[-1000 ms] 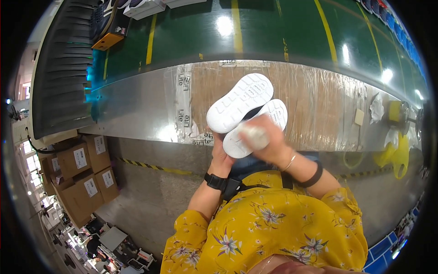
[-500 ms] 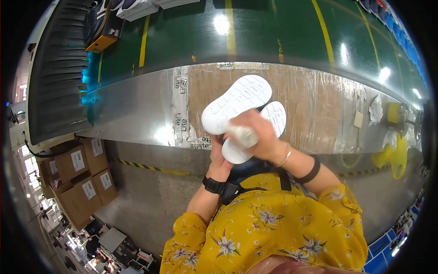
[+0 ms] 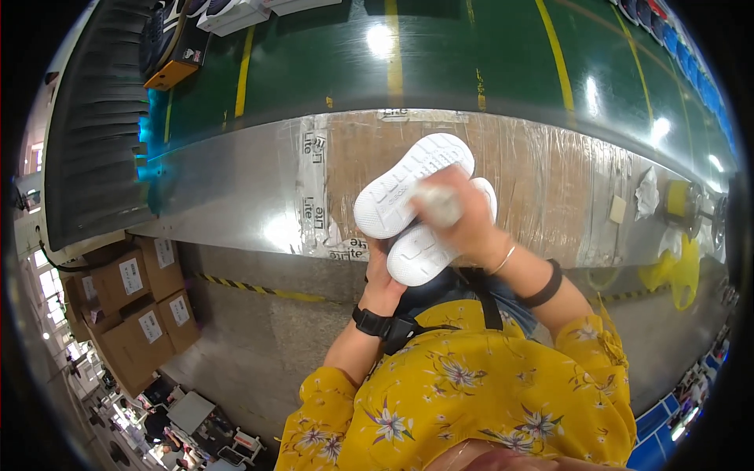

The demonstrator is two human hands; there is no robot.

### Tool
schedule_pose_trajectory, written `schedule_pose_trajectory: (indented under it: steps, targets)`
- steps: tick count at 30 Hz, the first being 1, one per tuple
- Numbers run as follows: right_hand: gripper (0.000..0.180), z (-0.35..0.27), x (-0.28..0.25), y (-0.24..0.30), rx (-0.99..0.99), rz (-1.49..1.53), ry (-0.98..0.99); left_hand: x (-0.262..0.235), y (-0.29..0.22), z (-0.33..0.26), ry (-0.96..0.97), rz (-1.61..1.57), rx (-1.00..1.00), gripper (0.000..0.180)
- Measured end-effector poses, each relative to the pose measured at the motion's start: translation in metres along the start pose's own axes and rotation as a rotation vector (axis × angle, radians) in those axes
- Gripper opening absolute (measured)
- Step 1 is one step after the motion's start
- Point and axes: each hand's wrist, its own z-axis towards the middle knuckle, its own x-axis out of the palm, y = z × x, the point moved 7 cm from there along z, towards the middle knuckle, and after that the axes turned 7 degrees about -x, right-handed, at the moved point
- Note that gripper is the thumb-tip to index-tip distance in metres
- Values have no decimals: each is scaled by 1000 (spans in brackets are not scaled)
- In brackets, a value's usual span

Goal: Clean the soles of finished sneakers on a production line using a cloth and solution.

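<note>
A pair of shoes is held with white, grooved soles facing up. The longer-showing shoe [image 3: 385, 202] lies at the far left, and the other shoe [image 3: 416, 261] is closer to my body, partly covered by my right arm. My left hand [image 3: 382, 281] grips the pair from below at the near left ends, its fingers mostly hidden beneath and between them. Closed around a bunched whitish cloth [image 3: 441, 206], my right hand [image 3: 476, 224] presses over the soles, slightly blurred by motion.
A cardboard-covered, taped bench [image 3: 542, 188] lies under the shoes. Beyond it runs a green conveyor belt [image 3: 314, 71] with yellow lines. Shoe boxes [image 3: 174, 71] sit far left, stacked cartons [image 3: 141, 298] near left. A clear jar [image 3: 683, 200] and yellow bag [image 3: 685, 271] are at right.
My right hand with the cloth has shifted up and to the right across the soles. The shoes have moved slightly right, and more of the nearer sole shows.
</note>
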Motion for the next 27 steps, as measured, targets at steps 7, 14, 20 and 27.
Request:
schedule_pose_trajectory:
  steps: [7,14,20,27]
  targets:
    - [32,4,-27,-16,35,-264,-80,-9,3,5,138,-241,-39,70]
    - [28,-2,-16,-21,82,-54,-76,-13,0,-1,-47,-66,-15,79]
    - [31,25,-53,-74,217,-400,-185,-19,3,2,13,-45,-52,77]
    - [36,43,47,13,22,109,240,-32,0,-6,-106,-96,-26,78]
